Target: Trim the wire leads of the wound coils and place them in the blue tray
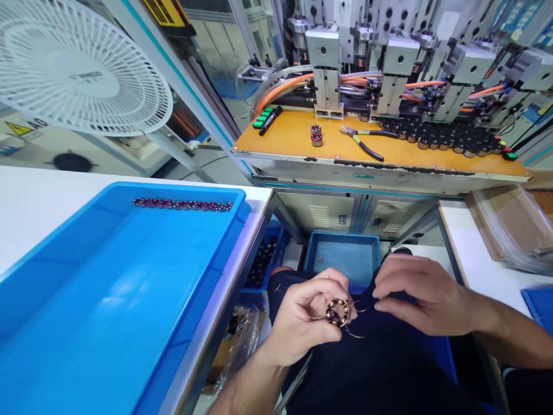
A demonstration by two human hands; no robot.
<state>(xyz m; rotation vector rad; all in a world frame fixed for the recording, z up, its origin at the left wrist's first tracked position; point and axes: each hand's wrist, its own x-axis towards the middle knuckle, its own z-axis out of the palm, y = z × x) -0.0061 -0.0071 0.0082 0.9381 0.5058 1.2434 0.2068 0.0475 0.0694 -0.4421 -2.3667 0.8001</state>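
The left hand (pixel 307 316) grips a copper-wound ring (pixel 330 314); right of it, the right hand (pixel 425 294) curls, fingers' hold unclear. Handling loose wires (pixel 355 335) seems current; next needs precise pinching.

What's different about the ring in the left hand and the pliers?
The ring is round; the pliers have two long, spread handles. The left hand holds the ring, while the pliers lie on the bench. Thin wires stick out of the ring, but not the pliers. Both look partly metal.

Left grip (pixel 305 317) holds wire-wound ring (pixel 330 314); right grip (pixel 425 295) near ring.
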